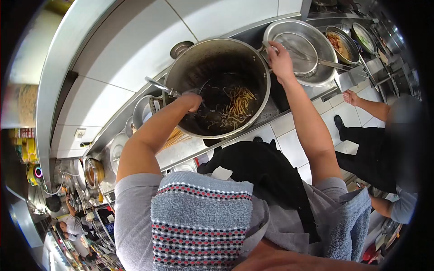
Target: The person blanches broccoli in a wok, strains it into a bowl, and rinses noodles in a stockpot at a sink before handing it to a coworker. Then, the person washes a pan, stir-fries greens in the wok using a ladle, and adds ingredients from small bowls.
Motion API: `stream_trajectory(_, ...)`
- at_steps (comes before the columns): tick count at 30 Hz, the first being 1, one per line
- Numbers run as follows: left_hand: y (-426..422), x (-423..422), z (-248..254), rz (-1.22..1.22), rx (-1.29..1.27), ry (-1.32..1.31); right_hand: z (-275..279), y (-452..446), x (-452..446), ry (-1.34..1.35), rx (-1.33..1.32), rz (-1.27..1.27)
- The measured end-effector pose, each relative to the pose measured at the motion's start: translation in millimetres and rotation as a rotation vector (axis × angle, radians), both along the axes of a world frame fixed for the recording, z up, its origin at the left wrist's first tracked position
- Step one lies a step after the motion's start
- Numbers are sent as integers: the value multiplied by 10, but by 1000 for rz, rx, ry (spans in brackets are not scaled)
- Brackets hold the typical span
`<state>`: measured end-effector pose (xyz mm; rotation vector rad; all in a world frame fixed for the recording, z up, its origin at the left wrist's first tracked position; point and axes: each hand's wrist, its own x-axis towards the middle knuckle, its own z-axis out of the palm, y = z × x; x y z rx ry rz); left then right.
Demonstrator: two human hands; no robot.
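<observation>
The left hand [193, 102] reaches over the near-left rim and down into a big metal pot [218, 44], its fingers curled in; what they pinch, if anything, I cannot tell. Just beside that hand, on its left, a curved metal tube [157, 85] points toward the pot's mouth. Thin yellowish strips, like noodles [240, 102], lie in dark liquid [212, 98] at the bottom of the pot, to the right of the left hand and below the right hand.

The right hand [279, 61] is at the pot's far-right side, its fingers curled around the side handle there. Directly to its right sits a wide metal bowl [326, 76], and inside that a round mesh strainer [296, 53], whose long handle runs out past the bowl's rim, away from the hand. Farther right are two pans [342, 44] holding food.

Below the left forearm, long thin brown sticks [175, 137] lie on the bench [183, 148]. Well to the right of the right hand, a co-worker's hand [350, 97] is held with its fingers apart.
</observation>
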<state>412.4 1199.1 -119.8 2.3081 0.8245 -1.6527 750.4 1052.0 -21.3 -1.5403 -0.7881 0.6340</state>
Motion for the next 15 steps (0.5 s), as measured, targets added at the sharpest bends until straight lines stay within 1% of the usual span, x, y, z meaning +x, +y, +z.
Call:
stream_trajectory(1, -207, 80, 308, -56, 65, -95, -8, -6, 5, 43, 20, 5)
stream_trajectory(2, -357, 145, 512, -118, 129, -191, -13, -16, 30, 38, 19, 9)
stream_trajectory(3, -416, 155, 563, -114, 128, -196, -16, -26, 54, 54, 17, 9)
stream_trajectory(5, -502, 143, 632, 195, -57, -427, -29, -37, 84, 50, 18, 10)
stream_trajectory(6, -547, 108, 682, 199, -58, -432, -14, -46, 71, 45, 17, 13)
stream_trajectory(8, -625, 2, 792, 314, -95, -764, 26, -60, 19, 80, 34, 4)
stream_trajectory(9, -671, -2, 895, 320, -95, -776, 17, -48, 24, 68, 32, 10)
stream_trajectory(11, -762, -22, 1140, 358, 108, -765, -20, -24, 31, 39, 40, 18)
stream_trajectory(12, -805, -83, 1213, 365, 108, -776, 8, -30, 6, 27, 39, 24)
stream_trajectory(14, -912, -248, 1295, 375, 284, -926, 62, -87, -65, 77, 20, 30)
stream_trajectory(15, -965, -378, 1296, 302, 282, -1038, 81, -100, -78, 67, 15, 31)
